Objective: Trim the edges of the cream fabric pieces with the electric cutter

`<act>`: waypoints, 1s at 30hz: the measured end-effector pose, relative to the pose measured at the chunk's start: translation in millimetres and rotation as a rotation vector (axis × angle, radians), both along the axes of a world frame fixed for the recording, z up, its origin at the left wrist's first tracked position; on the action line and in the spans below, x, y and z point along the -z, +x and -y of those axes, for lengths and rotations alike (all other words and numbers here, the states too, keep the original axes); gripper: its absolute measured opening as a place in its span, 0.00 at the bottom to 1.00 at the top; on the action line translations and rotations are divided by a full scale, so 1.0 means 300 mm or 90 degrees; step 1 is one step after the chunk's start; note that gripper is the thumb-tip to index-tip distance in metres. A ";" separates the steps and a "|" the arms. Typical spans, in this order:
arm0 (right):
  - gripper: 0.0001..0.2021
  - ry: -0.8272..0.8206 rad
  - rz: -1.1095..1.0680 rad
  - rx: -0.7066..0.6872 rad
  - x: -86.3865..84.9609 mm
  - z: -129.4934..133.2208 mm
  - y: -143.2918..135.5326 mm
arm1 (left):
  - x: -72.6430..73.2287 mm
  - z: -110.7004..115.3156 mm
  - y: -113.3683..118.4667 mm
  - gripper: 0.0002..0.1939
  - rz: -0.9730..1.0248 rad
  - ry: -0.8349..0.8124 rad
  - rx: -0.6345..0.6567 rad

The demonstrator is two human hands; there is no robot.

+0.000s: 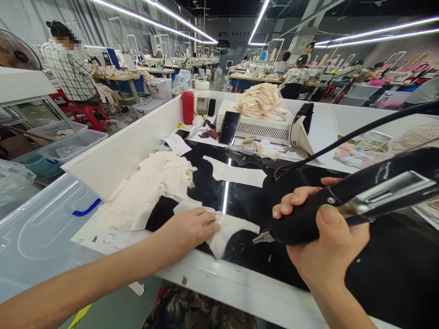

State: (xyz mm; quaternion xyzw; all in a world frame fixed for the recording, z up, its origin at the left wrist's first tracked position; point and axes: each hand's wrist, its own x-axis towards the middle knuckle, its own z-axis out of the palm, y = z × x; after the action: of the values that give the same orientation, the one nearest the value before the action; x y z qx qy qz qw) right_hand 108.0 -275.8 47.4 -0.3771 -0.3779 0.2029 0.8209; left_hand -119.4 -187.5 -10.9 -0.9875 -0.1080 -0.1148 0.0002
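My left hand (194,228) lies palm down on a cut white fabric piece (231,230), its fingers resting on the cloth at the table's front edge. My right hand (331,237) is wrapped round a black handheld tool (308,219) with a silver lever and a pointed metal tip. That tip is just right of the fabric's curved edge, over the glossy black tabletop (247,269); whether it touches the surface I cannot tell. A second white fabric piece (240,173) lies flat farther back. Left of it, a heap of cream cut pieces (151,183) spreads out.
White boards (130,141) wall the table. At the back stand a red bottle (187,107), a phone (229,127) and a white vented box (274,130) bearing stacked fabric (262,101). A black cord (353,132) arcs over the right side. Clear bins (44,237) sit left; co-workers sit beyond.
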 end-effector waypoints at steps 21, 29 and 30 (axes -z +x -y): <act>0.21 0.015 -0.010 -0.007 0.048 0.011 -0.002 | 0.016 0.107 0.149 0.04 -0.001 0.169 -0.105; 0.21 0.010 0.010 0.002 0.050 0.016 0.003 | 0.027 0.144 0.152 0.07 0.065 0.180 -0.200; 0.21 0.012 0.011 0.000 0.049 0.016 0.003 | 0.023 0.150 0.154 0.10 0.083 0.194 -0.194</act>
State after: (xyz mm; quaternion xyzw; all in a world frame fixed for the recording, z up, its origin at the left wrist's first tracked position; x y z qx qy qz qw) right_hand 108.9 -280.7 32.7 -0.3709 -0.3868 0.1965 0.8211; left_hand -73.2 -232.5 -17.8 -0.9388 -0.2368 -0.1921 0.1601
